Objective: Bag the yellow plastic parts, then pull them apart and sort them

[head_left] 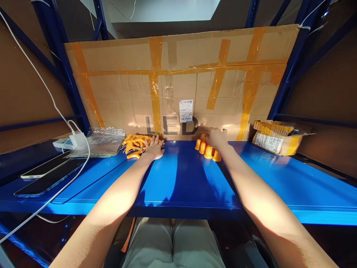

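My left hand lies with its fingers spread at the right edge of a heap of curved orange plastic pieces, which look hook-shaped. Small dark bits show among them, too fine to name. My right hand is curled, fingertips closed on one orange ribbed cup-shaped cap at the back of a small group. Several more of these orange caps stand in rows on the blue shelf just below and left of that hand. The wrist and fingers hide part of the group.
Two phones, a white charger with its cable and a clear plastic bag lie at left. An opened taped carton sits at right. A cardboard panel backs the blue shelf; blue posts flank it.
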Demonstrator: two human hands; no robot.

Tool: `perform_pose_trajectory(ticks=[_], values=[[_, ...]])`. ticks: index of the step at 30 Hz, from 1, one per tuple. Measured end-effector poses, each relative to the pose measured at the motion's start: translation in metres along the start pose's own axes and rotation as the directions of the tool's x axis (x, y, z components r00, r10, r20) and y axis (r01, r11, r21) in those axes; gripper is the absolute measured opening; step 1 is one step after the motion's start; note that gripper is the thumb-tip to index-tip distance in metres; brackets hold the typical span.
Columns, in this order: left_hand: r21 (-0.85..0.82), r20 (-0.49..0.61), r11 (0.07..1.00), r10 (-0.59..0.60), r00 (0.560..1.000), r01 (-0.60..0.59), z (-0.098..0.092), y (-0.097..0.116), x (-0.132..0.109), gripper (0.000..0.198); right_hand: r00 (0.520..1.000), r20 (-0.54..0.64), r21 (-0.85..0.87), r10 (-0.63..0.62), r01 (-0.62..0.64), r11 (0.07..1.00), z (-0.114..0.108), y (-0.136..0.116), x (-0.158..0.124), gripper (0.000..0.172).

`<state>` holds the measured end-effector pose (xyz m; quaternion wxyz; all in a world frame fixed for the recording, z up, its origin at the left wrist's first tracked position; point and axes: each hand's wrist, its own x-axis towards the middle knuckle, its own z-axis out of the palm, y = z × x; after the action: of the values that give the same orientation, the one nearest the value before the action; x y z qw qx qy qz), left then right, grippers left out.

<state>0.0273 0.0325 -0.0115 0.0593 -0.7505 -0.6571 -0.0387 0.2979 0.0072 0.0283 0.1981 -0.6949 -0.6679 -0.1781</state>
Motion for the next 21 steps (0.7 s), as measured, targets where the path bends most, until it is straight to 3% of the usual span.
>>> perform_pose_trajectory(ticks=[5, 10, 14, 21], values=[[-0.019, -0.06, 0.998, -0.054, 0.997, 0.053, 0.0, -0.004, 0.0, 0.062, 0.994, 0.066, 0.036, 0.087, -0.089, 0.995, -0.006, 0.005, 0.001, 0.037], [0.012, -0.196, 0.999, -0.047, 0.979, 0.05, -0.001, -0.007, -0.001, 0.052, 0.978, 0.203, 0.04, -0.047, 0.04, 0.998, 0.005, -0.004, -0.002, 0.036], [0.009, -0.23, 0.997, -0.071, 0.971, 0.076, -0.003, -0.007, -0.001, 0.04, 0.952, 0.292, 0.0, -0.094, 0.098, 0.995, 0.007, -0.012, -0.006, 0.033], [-0.178, -0.308, 0.978, -0.16, 0.938, 0.109, -0.009, -0.016, 0.0, 0.036, 0.956, 0.27, -0.004, -0.111, 0.117, 0.993, 0.007, -0.015, -0.008, 0.032]])
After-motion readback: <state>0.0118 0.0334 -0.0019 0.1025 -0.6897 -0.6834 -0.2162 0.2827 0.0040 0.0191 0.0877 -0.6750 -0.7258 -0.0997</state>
